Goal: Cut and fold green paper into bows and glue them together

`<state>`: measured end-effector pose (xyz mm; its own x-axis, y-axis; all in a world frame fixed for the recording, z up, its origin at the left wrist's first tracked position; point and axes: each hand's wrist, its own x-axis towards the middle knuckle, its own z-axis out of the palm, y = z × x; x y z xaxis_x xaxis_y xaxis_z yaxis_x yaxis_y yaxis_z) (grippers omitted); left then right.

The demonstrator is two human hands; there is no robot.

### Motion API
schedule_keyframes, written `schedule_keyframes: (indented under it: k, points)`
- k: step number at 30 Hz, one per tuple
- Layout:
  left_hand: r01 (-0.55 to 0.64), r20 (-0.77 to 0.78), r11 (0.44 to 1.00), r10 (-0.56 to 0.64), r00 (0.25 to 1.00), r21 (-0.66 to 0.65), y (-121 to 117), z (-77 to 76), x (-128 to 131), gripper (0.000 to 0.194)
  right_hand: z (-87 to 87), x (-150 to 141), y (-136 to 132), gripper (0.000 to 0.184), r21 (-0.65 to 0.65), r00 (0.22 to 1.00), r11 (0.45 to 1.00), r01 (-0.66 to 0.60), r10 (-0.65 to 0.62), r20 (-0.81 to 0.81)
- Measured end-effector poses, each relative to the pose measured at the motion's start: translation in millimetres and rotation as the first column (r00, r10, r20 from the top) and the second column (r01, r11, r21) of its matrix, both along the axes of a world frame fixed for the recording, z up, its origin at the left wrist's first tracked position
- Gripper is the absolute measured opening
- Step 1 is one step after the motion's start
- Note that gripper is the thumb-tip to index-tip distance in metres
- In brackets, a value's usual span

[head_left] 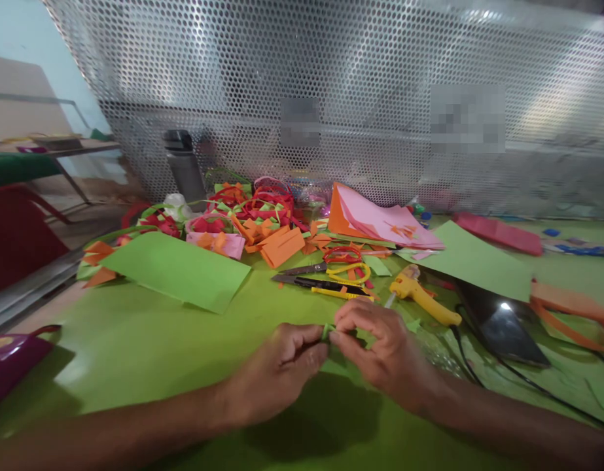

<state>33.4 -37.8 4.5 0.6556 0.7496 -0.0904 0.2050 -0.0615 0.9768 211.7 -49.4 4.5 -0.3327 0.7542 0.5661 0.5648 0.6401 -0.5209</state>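
- left hand (284, 369) and right hand (383, 343) pinching a green paper piece (326, 332) left of the glue gun (419, 297), maybe mid-fold
- folded orange paper (283, 248) beyond it, leftward, looks done
- green sheet (178, 268) way left of it seems uncut

There are two hands (277, 373) (387, 350), one yellow glue gun (415, 293) and one grey bottle (186, 173).

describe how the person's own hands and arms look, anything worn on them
The left hand and right hand are both ungloved, and no ring, watch or bracelet shows on either. The left forearm and right forearm are bare as far as they show, with no sleeve in view. No clear markings can be made out.
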Motion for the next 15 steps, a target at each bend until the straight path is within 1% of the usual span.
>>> schedule_keyframes:
  k: [3,8,15]
  points:
    - [-0.006,-0.029,0.999,0.008,1.0,0.049,0.8,-3.9,2.1,0.029,-0.8,-1.1,0.3,0.019,0.006,1.0,1.0,-0.004,0.004,0.007]
    - [-0.013,-0.08,0.993,0.023,0.997,0.116,0.3,-1.3,3.1,0.03,-1.1,-2.7,0.8,0.02,-0.005,1.0,1.0,-0.004,0.004,0.002]
    - [-0.004,-0.063,0.987,0.015,0.998,0.162,0.8,-4.7,3.1,0.028,-2.5,-2.2,0.2,0.021,-0.03,1.0,0.999,-0.019,0.018,-0.012]
